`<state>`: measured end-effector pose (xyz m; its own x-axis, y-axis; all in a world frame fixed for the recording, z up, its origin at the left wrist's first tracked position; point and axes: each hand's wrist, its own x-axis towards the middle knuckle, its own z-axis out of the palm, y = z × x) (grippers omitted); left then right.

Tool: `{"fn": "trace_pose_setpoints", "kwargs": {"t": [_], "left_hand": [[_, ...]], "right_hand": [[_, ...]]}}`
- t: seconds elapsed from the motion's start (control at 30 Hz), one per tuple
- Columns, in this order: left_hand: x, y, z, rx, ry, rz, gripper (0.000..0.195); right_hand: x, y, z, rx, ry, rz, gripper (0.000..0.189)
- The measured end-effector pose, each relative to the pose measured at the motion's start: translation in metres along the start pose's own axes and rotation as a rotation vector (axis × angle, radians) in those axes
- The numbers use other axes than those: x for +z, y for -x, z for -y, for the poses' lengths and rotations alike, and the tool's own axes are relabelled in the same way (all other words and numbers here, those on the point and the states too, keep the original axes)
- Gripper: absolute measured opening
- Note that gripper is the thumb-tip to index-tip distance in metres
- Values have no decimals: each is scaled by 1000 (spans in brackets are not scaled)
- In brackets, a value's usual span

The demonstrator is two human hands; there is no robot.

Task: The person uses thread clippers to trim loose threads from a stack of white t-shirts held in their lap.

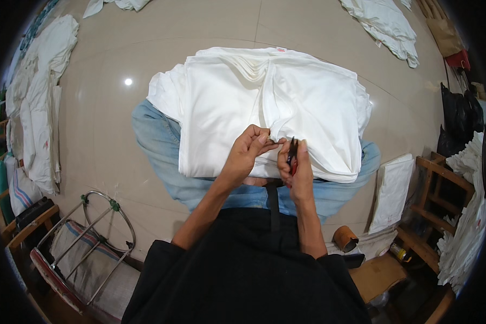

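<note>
A stack of white cloth garments point(222, 117) lies flat across my lap, over blue jeans. A narrow fabric strip runs down the middle of the top garment towards my hands. With thumb and fingertips, my left hand point(247, 150) pinches the near end of this strip; something small and yellowish shows at the fingertips. Just to its right, my right hand point(299, 166) is closed around small thread snips point(293, 154) with dark blades and red on the handle. The blades point away from me, close to the cloth, not plainly touching it.
White garments point(44, 97) are piled at the left, with more point(389, 28) at the far right. An overturned metal-legged stool point(105, 231) lies near left. Folded white cloth point(393, 194), a wooden frame point(441, 174), a brown cup-like container point(345, 239) and cardboard point(378, 277) are at near right.
</note>
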<state>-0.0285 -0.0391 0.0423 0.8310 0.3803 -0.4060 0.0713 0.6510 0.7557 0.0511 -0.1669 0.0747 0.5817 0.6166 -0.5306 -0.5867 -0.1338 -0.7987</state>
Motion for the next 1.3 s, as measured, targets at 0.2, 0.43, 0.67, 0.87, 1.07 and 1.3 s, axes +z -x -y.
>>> {"fn": "trace_pose_setpoints", "kwargs": {"t": [0.2, 0.43, 0.67, 0.87, 1.07, 1.3], "left_hand": [[0, 1, -2, 31, 44, 136, 28], [-1, 4, -3, 45, 8, 175, 33], [0, 2, 1, 62, -45, 212, 32], [-3, 2, 4, 63, -8, 242, 36], [-5, 0, 5, 62, -22, 278, 39], [-8, -2, 9, 71, -57, 308, 43]], "right_hand": [[8, 7, -1, 163, -102, 131, 39], [3, 0, -1, 192, -162, 134, 38], [4, 0, -1, 214, -235, 136, 40], [2, -1, -5, 219, -291, 159, 39], [2, -1, -5, 231, -303, 173, 36], [-1, 0, -7, 241, -336, 166, 36]]}}
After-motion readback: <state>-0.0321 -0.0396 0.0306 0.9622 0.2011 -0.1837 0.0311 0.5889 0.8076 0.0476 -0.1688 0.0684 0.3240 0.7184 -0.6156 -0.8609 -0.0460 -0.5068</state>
